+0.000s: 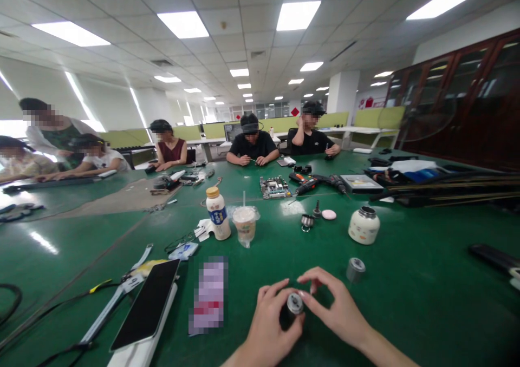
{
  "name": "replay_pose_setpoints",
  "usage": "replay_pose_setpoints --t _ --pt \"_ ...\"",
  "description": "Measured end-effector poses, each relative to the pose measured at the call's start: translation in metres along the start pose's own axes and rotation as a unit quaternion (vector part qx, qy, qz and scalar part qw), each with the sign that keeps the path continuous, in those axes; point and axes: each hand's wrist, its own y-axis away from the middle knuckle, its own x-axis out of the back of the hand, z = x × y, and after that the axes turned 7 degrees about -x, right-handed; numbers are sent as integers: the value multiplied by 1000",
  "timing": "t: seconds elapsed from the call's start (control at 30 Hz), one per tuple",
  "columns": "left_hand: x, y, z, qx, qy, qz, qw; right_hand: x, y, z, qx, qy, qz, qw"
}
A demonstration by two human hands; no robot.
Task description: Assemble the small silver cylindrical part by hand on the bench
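Observation:
My left hand (273, 321) is wrapped around a small silver metal cylinder (294, 303), its round end turned up and showing dark marks. Beside it, my right hand (339, 307) has its thumb at the cylinder's rim, while the index finger is lifted and apart from the thumb. A similar short metal cylinder (356, 270) stands on the green table beyond my right hand. Farther back are a cream-coloured flask (364, 226) with an open metal mouth, a metal cup-like part (307, 223), a dark pointed part (317, 210) and a pink disc (329, 215).
To the left lie a tablet-like black screen (148, 305), a blurred purple packet (208, 296) and straps. A capped bottle (218, 215) and a drink cup (245, 224) stand ahead. Beyond are a circuit board (275, 187) and a power drill (306, 185). Several people sit across the table.

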Motion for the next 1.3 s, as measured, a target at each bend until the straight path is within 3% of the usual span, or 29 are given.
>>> replay_pose_setpoints --t 0.23,0.37,0.47,0.67,0.77,0.87,0.97,1.13,1.3 --pt "-7 3 -13 -46 -36 4 998 -11 4 -3 -16 8 -33 999" --pt "-8 2 -15 -48 -44 0 998 4 -9 3 -29 -34 27 999" --pt "-7 1 -14 -31 -44 1 999 21 -25 20 -70 -42 79 994" --pt "-8 3 -14 -9 -34 -8 999 18 -26 70 -73 23 23 997" --pt "-8 3 -13 -4 -31 -12 999 13 -23 79 -79 17 21 996" --pt "-8 3 -13 4 -25 -24 999 15 -25 69 -88 -6 25 996" --pt "-7 3 -12 11 -19 -28 999 16 -25 43 -87 -53 27 994" --pt "-6 3 -12 1 -9 -36 999 5 -12 0 -63 -103 -24 992" --pt "-5 2 -9 -1 -10 -36 999 -6 -3 -6 -64 -108 -37 991"
